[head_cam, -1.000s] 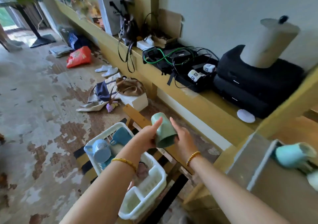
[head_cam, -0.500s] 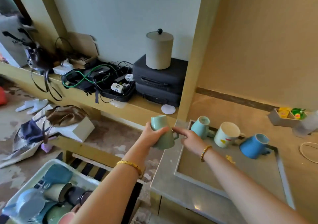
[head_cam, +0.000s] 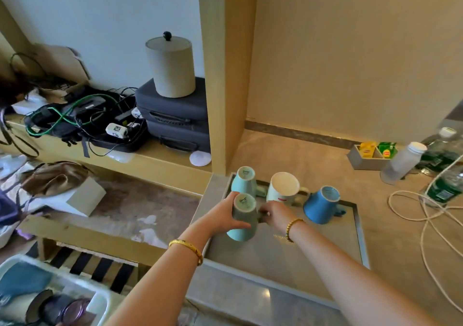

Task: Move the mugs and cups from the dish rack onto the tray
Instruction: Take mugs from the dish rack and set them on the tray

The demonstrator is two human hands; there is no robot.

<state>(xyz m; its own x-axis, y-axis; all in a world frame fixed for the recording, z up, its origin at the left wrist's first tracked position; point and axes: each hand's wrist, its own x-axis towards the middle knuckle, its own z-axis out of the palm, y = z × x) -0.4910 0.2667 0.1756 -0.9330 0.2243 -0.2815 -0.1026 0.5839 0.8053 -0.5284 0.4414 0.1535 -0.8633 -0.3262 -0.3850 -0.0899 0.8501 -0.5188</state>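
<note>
Holding my upside-down green mug (head_cam: 242,217) over the tray (head_cam: 361,228) | left hand (head_cam: 223,215) wrapped round it | right hand (head_cam: 275,215) pinching its handle

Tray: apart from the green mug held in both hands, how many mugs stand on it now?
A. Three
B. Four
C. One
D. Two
A. Along the far side of the tray stand a light blue mug, a white mug and a darker blue mug, all upside down, while the left hand and right hand hold the green mug in front of them.
</note>
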